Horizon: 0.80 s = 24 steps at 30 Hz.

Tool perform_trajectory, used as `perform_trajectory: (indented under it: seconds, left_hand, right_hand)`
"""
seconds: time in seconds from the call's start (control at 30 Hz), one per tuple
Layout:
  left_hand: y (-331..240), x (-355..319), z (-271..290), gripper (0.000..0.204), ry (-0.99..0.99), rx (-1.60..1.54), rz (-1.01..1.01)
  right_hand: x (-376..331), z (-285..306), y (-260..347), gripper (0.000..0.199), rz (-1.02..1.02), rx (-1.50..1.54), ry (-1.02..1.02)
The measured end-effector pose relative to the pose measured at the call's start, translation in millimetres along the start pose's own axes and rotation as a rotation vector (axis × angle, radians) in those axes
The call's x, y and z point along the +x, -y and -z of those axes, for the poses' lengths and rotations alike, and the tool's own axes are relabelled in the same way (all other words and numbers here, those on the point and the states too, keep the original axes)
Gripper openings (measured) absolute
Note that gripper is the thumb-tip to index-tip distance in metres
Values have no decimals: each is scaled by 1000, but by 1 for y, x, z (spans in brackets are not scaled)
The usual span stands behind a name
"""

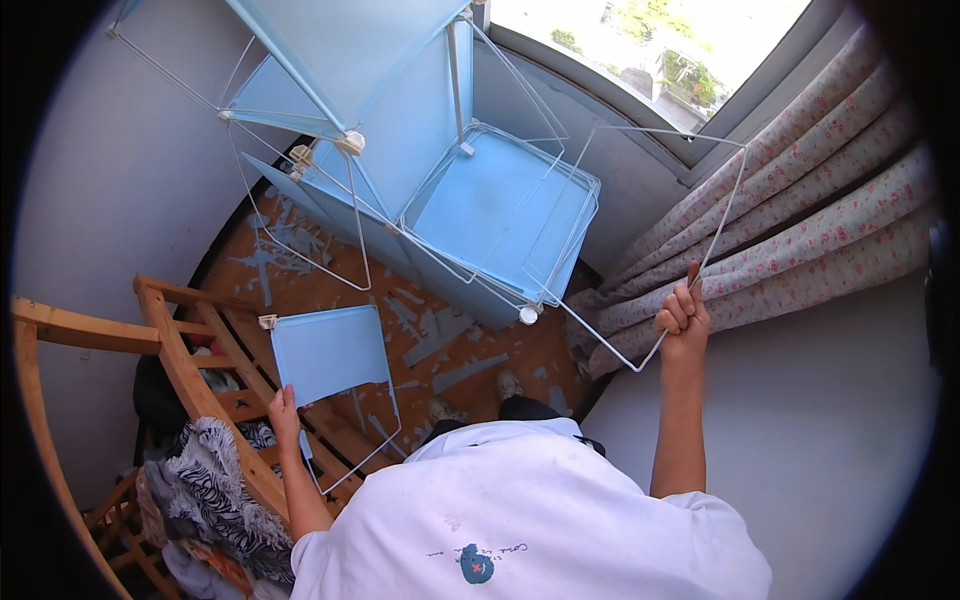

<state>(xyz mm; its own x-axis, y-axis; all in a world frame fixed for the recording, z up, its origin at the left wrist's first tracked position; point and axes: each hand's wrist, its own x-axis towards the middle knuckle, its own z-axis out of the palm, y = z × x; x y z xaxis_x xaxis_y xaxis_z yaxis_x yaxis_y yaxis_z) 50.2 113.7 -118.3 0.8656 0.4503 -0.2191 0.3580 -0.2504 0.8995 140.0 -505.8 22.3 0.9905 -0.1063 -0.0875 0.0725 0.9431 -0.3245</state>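
My left hand is closed on the lower left edge of a small light-blue panel. This panel fills part of a white wire frame, whose bare lower part hangs below it, and a pale plastic connector sits at one corner. My right hand grips the side of a bare white wire frame, held up at the right in front of the curtain. That frame reaches left to the large light-blue panel unit, overlapping it in view; I cannot tell whether they are joined. White wires and pale connectors edge the unit.
A wooden slatted frame stands at the left with clothes beside and beneath it. Strips of peeled grey-blue film litter the brown floor. A window and flowered curtain are at the right.
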Motion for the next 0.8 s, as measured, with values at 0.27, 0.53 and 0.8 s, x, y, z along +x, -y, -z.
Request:
perform_trajectory:
  seconds: [0.27, 0.53, 0.8]
  left_hand:
    - [-2, -9, 1, 35, -22, 35, -3]
    - [-7, -15, -5, 36, -29, 60, -23]
    - [-21, -33, -12, 36, -65, 34, 10]
  right_hand:
    - [5, 115, -2, 28, 26, -98, -421]
    - [51, 172, -47, 25, -73, -412, -557]
    - [91, 200, -90, 24, -136, -575, -688]
